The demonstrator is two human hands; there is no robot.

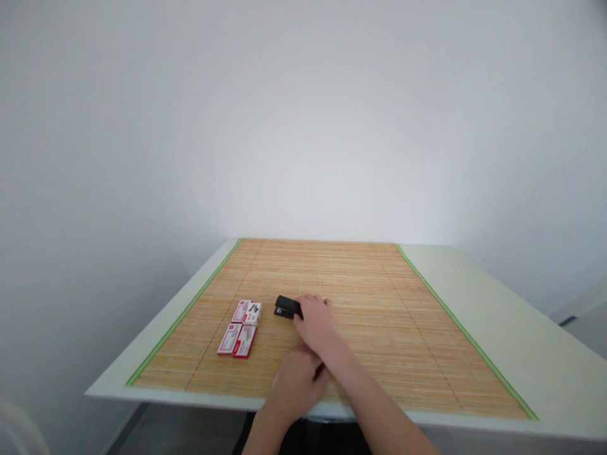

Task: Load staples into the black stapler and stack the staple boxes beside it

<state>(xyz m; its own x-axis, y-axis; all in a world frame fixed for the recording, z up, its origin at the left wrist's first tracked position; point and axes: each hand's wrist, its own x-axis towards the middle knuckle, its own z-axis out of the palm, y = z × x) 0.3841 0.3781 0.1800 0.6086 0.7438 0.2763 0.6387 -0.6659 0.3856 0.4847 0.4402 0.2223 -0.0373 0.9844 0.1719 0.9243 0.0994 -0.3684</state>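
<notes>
Head view: a black stapler (286, 308) is seen at the lower centre of the frame, lying on a bamboo mat (379, 316). It is being taken hold of by the right hand (315, 322), whose fingers are curled over its right end; how tightly they are closed around it cannot be told. The left hand (296, 382) is rested on the mat nearer the lower edge, partly tucked under the right forearm, loosely curled, and nothing can be seen in it. Just left of the stapler, four small red-and-white boxes (241, 328) are laid in two touching pairs. The mat is bordered with green tape and is spread on a pale table (497, 316), with a white wall behind. The step in hand is judged to be the grasping of the stapler. For a next move, a firm closing of the fingers around its body would be called for before it is lifted.
</notes>
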